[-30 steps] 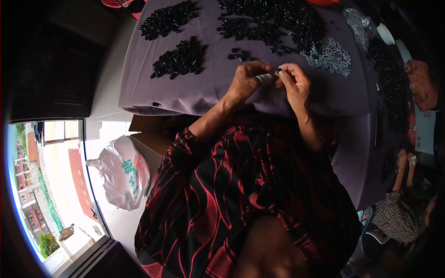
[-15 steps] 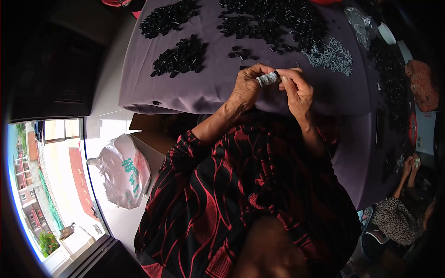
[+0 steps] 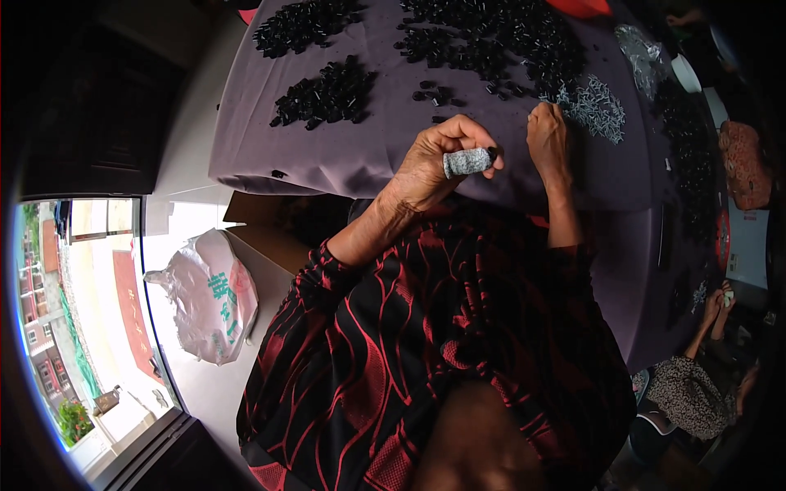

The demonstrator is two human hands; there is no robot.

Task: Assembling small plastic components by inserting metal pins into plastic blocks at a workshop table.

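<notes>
The left hand [image 3: 434,159] pinches a small black part [image 3: 491,152] between a grey-sleeved thumb and fingers above the purple-covered desk [image 3: 327,155]. The right hand [image 3: 548,139] rests fingers-down just beside a pile of silvery pieces [image 3: 596,105]; its grip cannot be told.

A crumpled white plastic bag [image 3: 205,307] with green-red print lies on the floor.

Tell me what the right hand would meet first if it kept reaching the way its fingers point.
Probably the silvery pile of small metal pieces just beyond the right hand; depth is hard to judge.
</notes>
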